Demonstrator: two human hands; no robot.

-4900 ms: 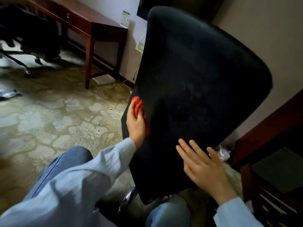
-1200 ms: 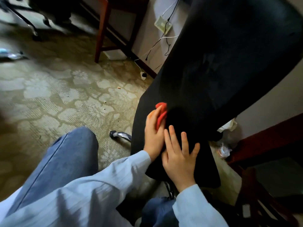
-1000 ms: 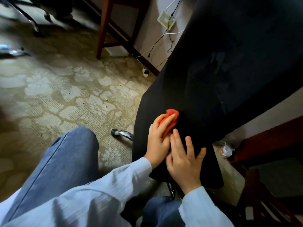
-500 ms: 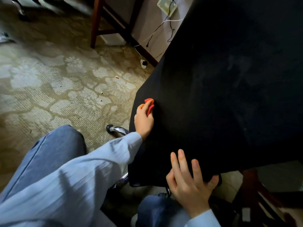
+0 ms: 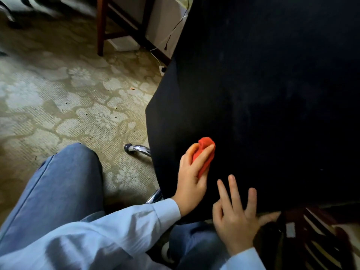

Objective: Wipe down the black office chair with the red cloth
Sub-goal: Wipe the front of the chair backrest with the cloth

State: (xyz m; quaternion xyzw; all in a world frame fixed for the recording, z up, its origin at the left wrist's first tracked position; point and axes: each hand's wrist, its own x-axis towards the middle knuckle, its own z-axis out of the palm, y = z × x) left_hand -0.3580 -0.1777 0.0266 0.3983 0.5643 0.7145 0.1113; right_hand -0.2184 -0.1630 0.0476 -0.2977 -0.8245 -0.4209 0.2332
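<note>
The red cloth (image 5: 205,142) is pressed to the black office chair (image 5: 263,94) (low down) by the clenched fingers (image 5: 187,158) of the left hand (image 5: 190,184), with the right hand (image 5: 235,219) laid flat, fingers straight.

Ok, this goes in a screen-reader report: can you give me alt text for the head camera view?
A person's left hand presses a bunched red cloth against the black office chair, while the right hand rests with straight fingers near its lower edge. Patterned carpet and a chrome chair leg show to the left.
</note>
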